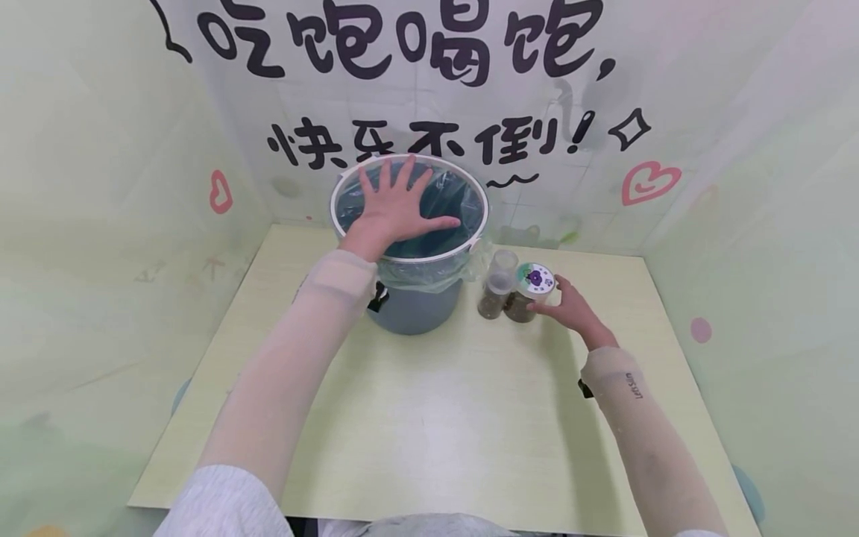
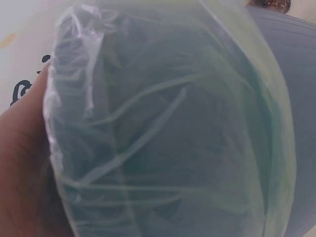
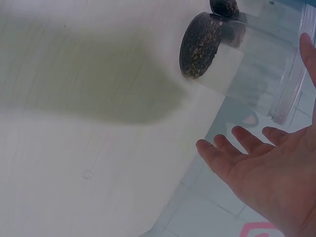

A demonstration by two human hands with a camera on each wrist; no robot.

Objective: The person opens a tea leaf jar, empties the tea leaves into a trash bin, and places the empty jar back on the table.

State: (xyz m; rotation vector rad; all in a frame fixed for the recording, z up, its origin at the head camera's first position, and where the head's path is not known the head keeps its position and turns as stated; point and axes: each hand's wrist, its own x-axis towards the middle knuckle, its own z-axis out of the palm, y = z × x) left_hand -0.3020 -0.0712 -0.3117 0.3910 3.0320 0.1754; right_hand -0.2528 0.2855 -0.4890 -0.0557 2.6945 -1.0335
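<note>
My left hand (image 1: 392, 215), fingers spread wide, extends over the mouth of a grey trash bin (image 1: 412, 313). A thin greenish bin liner (image 2: 163, 123) lines it and folds down over its white rim. On the right, my right hand (image 1: 576, 309) reaches to a clear plastic jar (image 1: 520, 307) with a printed white lid (image 1: 537, 278). Its thumb and fingers stand apart on either side of the jar, a gap showing beside the fingers in the right wrist view. Dark dried bits (image 3: 200, 47) fill the jar's bottom.
Left of the jar, close to the bin, is a narrower clear container (image 1: 493, 300) with dark contents, and behind it another clear one (image 1: 505, 261). All stand near the back of the pale table (image 1: 429, 418). Printed curtain-like walls (image 1: 751, 224) enclose the back and sides.
</note>
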